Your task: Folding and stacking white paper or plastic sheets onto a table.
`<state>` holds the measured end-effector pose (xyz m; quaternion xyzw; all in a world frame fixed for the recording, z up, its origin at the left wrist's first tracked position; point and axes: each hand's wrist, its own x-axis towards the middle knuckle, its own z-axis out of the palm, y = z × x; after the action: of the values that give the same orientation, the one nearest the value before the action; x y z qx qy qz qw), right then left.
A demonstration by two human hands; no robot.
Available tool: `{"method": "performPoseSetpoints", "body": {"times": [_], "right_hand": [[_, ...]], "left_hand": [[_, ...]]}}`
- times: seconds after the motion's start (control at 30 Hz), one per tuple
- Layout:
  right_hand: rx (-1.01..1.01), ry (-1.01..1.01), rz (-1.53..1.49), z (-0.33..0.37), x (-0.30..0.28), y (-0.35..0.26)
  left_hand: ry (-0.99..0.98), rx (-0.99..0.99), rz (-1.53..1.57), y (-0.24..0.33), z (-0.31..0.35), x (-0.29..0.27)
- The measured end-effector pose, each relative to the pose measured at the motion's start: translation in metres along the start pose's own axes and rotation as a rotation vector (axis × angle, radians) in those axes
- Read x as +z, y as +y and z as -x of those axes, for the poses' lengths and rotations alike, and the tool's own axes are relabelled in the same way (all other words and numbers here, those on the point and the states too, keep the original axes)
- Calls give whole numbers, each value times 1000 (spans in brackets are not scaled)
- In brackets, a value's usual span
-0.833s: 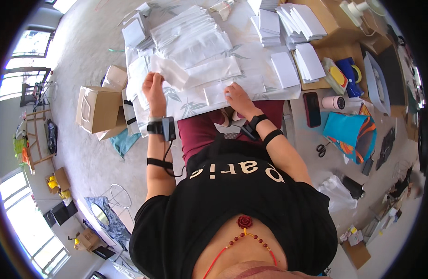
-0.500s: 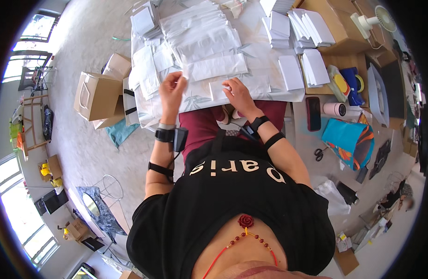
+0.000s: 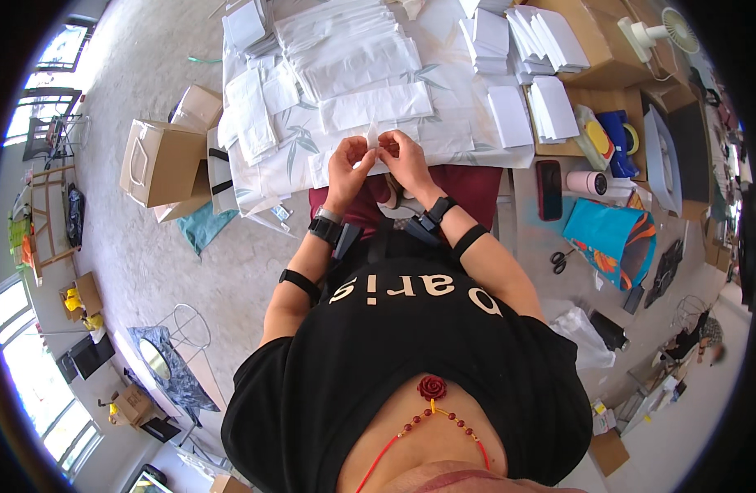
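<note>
Close together at the near edge of the table, my left hand (image 3: pixel 349 168) and my right hand (image 3: pixel 404 158) pinch a small thin white slip (image 3: pixel 373 134), which looks like paper or film. Its tip points up between my fingertips. Beneath my hands lies a long flat white sleeve (image 3: pixel 452 136), partly covered by them. Just beyond it is another flat white sleeve (image 3: pixel 376 105). A large overlapping pile of white sleeves (image 3: pixel 345 53) spreads farther back, and a smaller stack of white pieces (image 3: pixel 250 115) lies to the left.
Stacks of white cards or folded boxes (image 3: pixel 552 108) stand at the right of the patterned table cover (image 3: pixel 456 94). Further right are a dark phone (image 3: pixel 549 189), a pink cup (image 3: pixel 587 182), a blue bag (image 3: pixel 612 238) and scissors (image 3: pixel 562 260). Cardboard boxes (image 3: pixel 160 160) sit left of the table.
My left hand has moved right and down to meet my right hand, bringing the small white slip with it. My right hand has shifted slightly left, and both now pinch the slip.
</note>
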<state>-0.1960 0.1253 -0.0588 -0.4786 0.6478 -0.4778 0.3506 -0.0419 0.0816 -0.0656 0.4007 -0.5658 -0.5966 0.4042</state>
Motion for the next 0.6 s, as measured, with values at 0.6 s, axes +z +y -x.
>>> {"method": "performPoseSetpoints", "body": {"times": [0.6], "right_hand": [[-46,-15,-17,5,-6,-15]], "left_hand": [[-11,4,-276,3,0,-4]]}}
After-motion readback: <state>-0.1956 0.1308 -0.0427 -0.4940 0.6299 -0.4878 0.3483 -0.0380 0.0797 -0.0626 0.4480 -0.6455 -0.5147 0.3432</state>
